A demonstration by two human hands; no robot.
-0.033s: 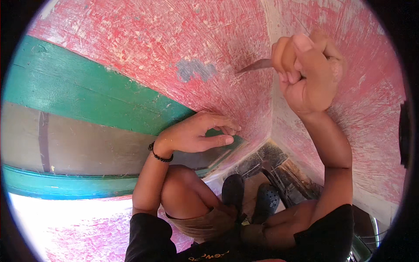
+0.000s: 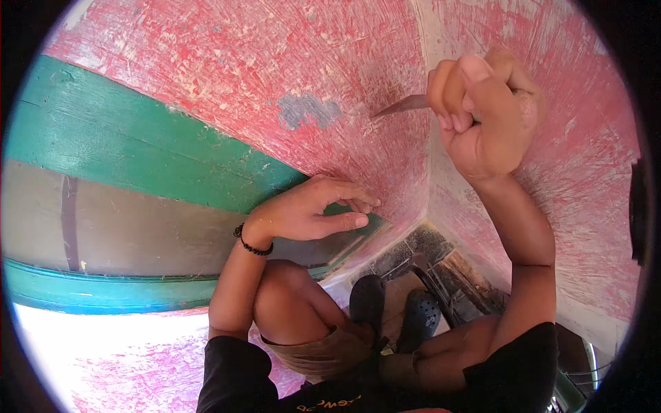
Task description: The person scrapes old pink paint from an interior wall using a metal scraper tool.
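Observation:
My right hand (image 2: 490,113) is raised near the corner between two walls, its fingers wrapped round a knife (image 2: 405,104). The narrow, dull metal blade points left, with its tip at the scraped pink wall (image 2: 241,76); the handle is hidden in my fist. Whether the tip touches the wall, I cannot tell. Lower down, my left hand (image 2: 313,206) rests by the green wooden frame (image 2: 151,141), next to the wall. Its fingers are loosely curved, the thumb stands apart, and nothing is in it. A black beaded bracelet (image 2: 253,242) circles the left wrist.
A grey bare patch (image 2: 308,110) shows in the pink paint. The right-hand wall (image 2: 585,172) is pink and scratched too. A brownish panel (image 2: 138,224) lies within the green frame. Below are my dark clogs (image 2: 420,318) and dark debris (image 2: 451,258) in the corner.

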